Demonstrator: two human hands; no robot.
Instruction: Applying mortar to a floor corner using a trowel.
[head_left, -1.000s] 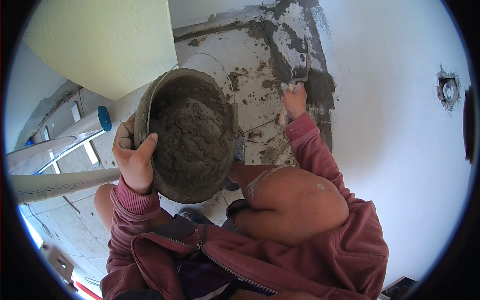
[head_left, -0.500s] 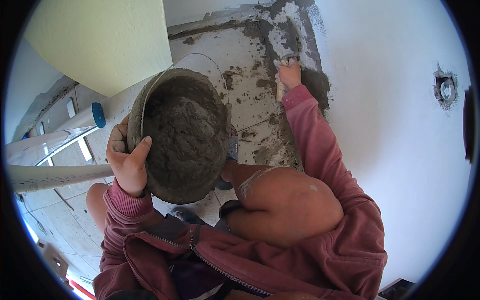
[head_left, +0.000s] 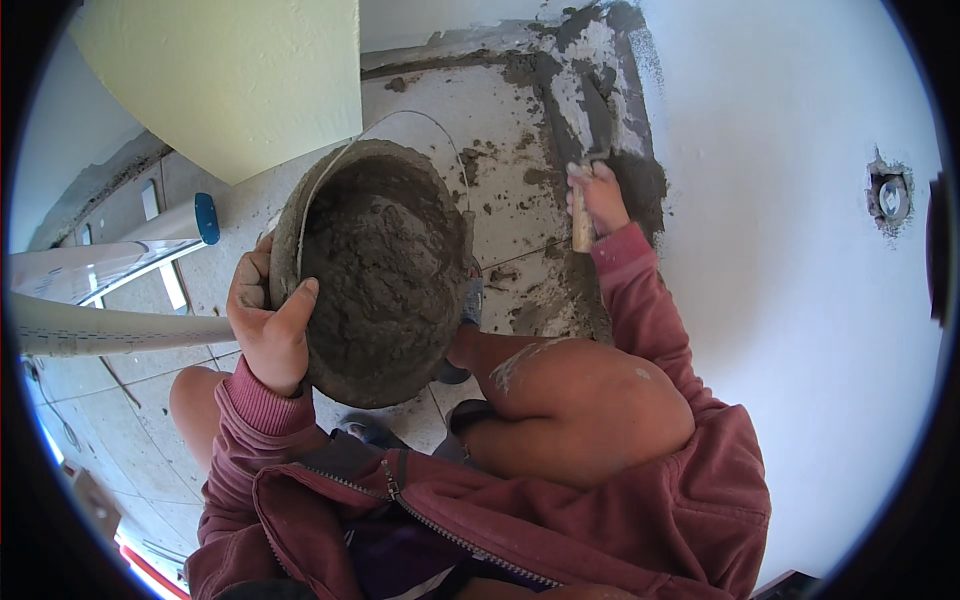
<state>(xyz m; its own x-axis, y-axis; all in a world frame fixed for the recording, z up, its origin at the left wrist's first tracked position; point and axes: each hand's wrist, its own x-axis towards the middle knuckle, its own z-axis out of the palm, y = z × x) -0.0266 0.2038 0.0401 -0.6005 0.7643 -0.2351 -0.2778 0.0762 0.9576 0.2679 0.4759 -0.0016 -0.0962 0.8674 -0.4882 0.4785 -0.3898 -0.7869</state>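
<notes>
My left hand [head_left: 272, 318] grips the near-left rim of a mortar-caked bucket [head_left: 288, 225], thumb inside and fingers outside. The bucket is tilted toward me, and wet grey mortar [head_left: 385, 270] fills much of it. Its thin wire handle [head_left: 430, 118] stands up over the far side. To the right, my right hand [head_left: 600, 198] is closed round the wooden handle of a trowel [head_left: 597, 115]. The trowel's grey blade points away from me, against the patchy mortar [head_left: 635, 100] at the foot of the white wall.
A pale yellow panel [head_left: 250, 80] hangs in at the upper left. White pipes [head_left: 120, 328] and a blue-capped long piece [head_left: 205, 219] lie at left. Mortar crumbs litter the tiled floor [head_left: 510, 215]. The right wall [head_left: 780, 250] has a round socket hole [head_left: 888, 197].
My right hand has drawn the trowel back toward me and slightly right along the mortar. My left hand still holds the bucket, which sits slightly farther right in view.
</notes>
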